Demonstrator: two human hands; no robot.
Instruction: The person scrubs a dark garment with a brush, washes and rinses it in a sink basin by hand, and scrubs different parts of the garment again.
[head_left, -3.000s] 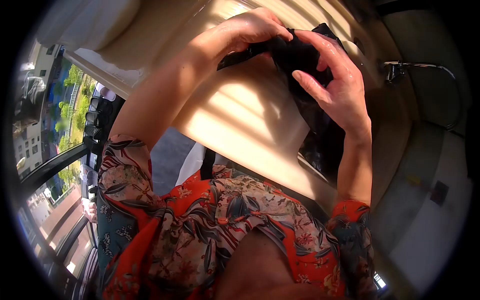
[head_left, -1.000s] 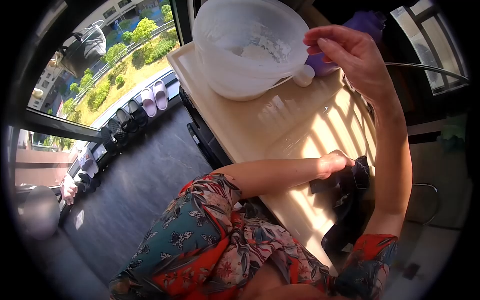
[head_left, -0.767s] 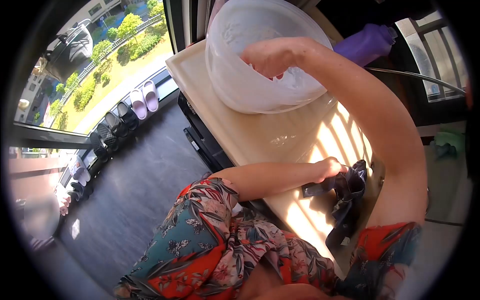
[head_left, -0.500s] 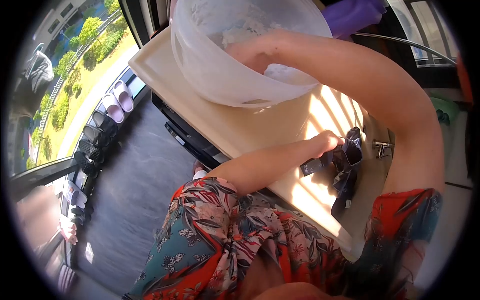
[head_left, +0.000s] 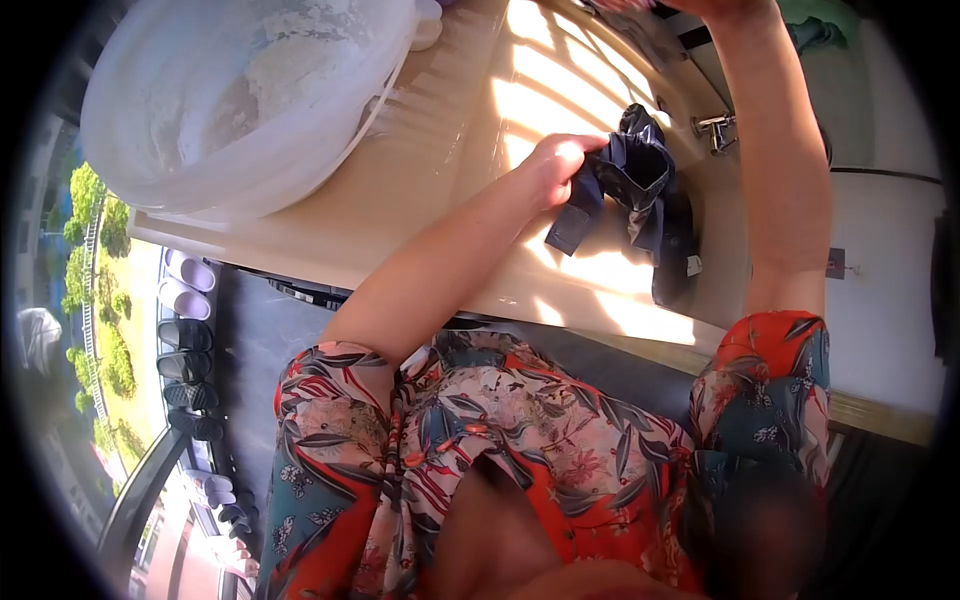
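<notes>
My left hand [head_left: 563,168] is closed on the edge of a dark navy garment [head_left: 640,170], which looks wet and hangs bunched over the sunlit basin. Its lower part droops toward the basin's right side, where a small white tag shows. My right arm stretches up to the top edge of the view. Only a part of my right hand [head_left: 715,5] shows there, and its fingers are mostly cut off by the frame. A large translucent white plastic tub [head_left: 230,190] with whitish suds inside stands at the left on the cream counter [head_left: 440,190].
A metal tap [head_left: 715,130] sticks out from the basin's right wall. Something green [head_left: 820,35] lies at the upper right. Several pairs of slippers [head_left: 185,350] line the window ledge on the left, beside the dark floor [head_left: 260,330].
My right hand has come out of the tub and moved up and right to the top edge. My left hand still grips the garment. The view has turned right.
</notes>
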